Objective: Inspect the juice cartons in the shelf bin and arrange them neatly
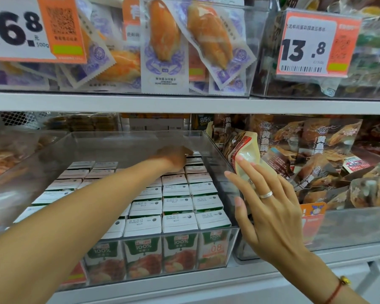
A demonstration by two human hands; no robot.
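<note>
Several rows of white-topped juice cartons (177,204) with green and red fronts stand upright in a clear plastic shelf bin (140,134). My left arm reaches across the cartons, and my left hand (174,157) lies over the cartons at the bin's far right corner. Its fingers are blurred and partly hidden, so I cannot tell their grip. My right hand (270,205), with a ring, has straight spread fingers. It rests by the bin's right wall, fingertips touching a tan snack pouch (249,165).
A neighbouring clear bin (349,224) on the right holds brown snack bags, with the tan pouch leaning over toward the juice bin. The shelf above (184,103) carries bins of packaged snacks and orange price tags (316,42). Another bin (7,163) sits at the left.
</note>
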